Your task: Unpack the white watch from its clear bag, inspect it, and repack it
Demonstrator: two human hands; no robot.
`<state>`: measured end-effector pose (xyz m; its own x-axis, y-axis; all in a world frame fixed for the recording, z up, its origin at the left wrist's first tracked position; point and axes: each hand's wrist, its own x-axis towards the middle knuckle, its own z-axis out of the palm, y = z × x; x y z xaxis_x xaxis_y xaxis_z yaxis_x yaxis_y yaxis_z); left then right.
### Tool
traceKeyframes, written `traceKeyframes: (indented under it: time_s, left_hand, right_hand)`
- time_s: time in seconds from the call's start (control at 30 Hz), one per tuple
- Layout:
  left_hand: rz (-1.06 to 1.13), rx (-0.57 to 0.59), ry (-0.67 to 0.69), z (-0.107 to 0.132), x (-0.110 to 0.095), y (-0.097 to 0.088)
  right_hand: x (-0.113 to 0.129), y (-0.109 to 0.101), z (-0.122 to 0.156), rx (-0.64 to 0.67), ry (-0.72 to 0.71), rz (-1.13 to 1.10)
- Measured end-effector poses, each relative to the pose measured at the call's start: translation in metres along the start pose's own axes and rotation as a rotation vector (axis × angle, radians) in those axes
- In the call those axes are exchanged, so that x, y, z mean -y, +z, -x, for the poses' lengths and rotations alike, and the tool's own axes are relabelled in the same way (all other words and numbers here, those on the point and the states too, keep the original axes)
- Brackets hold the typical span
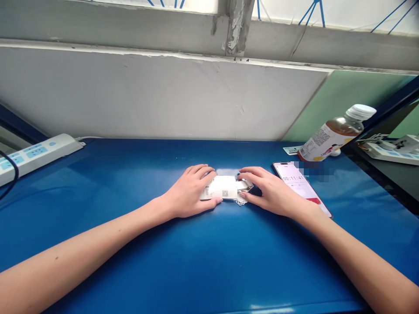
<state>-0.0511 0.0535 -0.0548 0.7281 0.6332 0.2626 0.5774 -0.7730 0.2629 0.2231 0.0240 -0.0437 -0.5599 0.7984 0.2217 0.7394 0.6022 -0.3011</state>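
A small flat white packet with printed labels and a code lies on the blue table, with a silvery edge and a bit of metal chain showing at its right side. My left hand grips its left end, fingers curled over the top and thumb under the near edge. My right hand holds its right end, fingers laid over the silvery part and thumb at the near edge.
A phone with a running timer lies just right of my right hand. A tilted drink bottle stands behind it, by a small white card. A white power strip sits at far left; a grey wall backs the table.
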Motion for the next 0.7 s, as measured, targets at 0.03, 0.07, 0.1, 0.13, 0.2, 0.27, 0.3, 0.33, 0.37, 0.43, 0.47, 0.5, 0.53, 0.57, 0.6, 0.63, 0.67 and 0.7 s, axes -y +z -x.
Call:
traceKeyframes:
  time_s: [0.03, 0.07, 0.1, 0.13, 0.2, 0.27, 0.3, 0.33, 0.37, 0.43, 0.47, 0.5, 0.53, 0.57, 0.6, 0.63, 0.67, 0.7]
  left_hand:
    - [0.001, 0.003, -0.001, 0.000, 0.000, 0.000]
    - [0.001, 0.006, -0.002, 0.000, 0.000, 0.000]
    - [0.002, 0.008, -0.003, 0.000, 0.000, 0.000]
    - [0.003, 0.009, -0.003, 0.000, 0.000, 0.000]
    - [0.005, 0.011, -0.001, 0.000, -0.001, -0.001]
    - [0.004, 0.014, 0.001, 0.001, -0.001, -0.002]
    - [0.004, 0.015, 0.001, 0.001, -0.001, -0.002]
    - [0.005, 0.014, 0.000, 0.000, -0.001, -0.002]
    - [0.006, 0.012, 0.000, 0.000, -0.001, -0.002]
    - [0.004, 0.011, -0.001, -0.001, -0.001, -0.001]
    - [0.002, 0.013, -0.001, -0.001, -0.001, -0.001]
    - [-0.002, 0.016, 0.000, -0.001, -0.001, -0.001]
    - [-0.004, 0.017, 0.001, -0.002, -0.001, -0.001]
    - [-0.004, 0.018, 0.001, -0.002, -0.001, -0.001]
    - [-0.004, 0.019, 0.002, -0.002, -0.001, -0.002]
    - [-0.001, 0.018, 0.002, -0.002, -0.002, -0.002]
    - [0.003, 0.018, 0.002, -0.001, -0.002, -0.002]
    - [0.006, 0.019, 0.002, -0.001, -0.002, -0.003]
  right_hand:
    - [0.001, 0.000, 0.000, 0.007, -0.005, -0.014]
    - [0.001, 0.001, 0.000, 0.010, -0.008, -0.025]
    - [0.001, 0.001, 0.000, 0.011, -0.008, -0.037]
    - [0.001, 0.001, 0.000, 0.010, -0.007, -0.049]
    - [-0.001, 0.001, 0.000, 0.015, 0.005, -0.079]
    - [-0.002, -0.002, 0.000, 0.038, 0.027, -0.104]
    - [-0.002, -0.003, 0.001, 0.055, 0.041, -0.110]
    - [-0.002, -0.005, 0.001, 0.073, 0.054, -0.110]
    - [-0.002, -0.008, 0.001, 0.093, 0.065, -0.104]
    - [-0.002, -0.012, 0.002, 0.127, 0.084, -0.083]
    - [-0.003, -0.014, 0.003, 0.140, 0.088, -0.073]
    - [-0.003, -0.015, 0.003, 0.150, 0.088, -0.065]
    - [-0.004, -0.016, 0.003, 0.153, 0.082, -0.060]
    - [-0.005, -0.016, 0.003, 0.151, 0.073, -0.057]
    - [-0.007, -0.016, 0.004, 0.144, 0.060, -0.057]
    - [-0.008, -0.016, 0.004, 0.135, 0.044, -0.059]
    - [-0.009, -0.015, 0.004, 0.126, 0.030, -0.062]
    - [-0.010, -0.014, 0.004, 0.119, 0.019, -0.064]
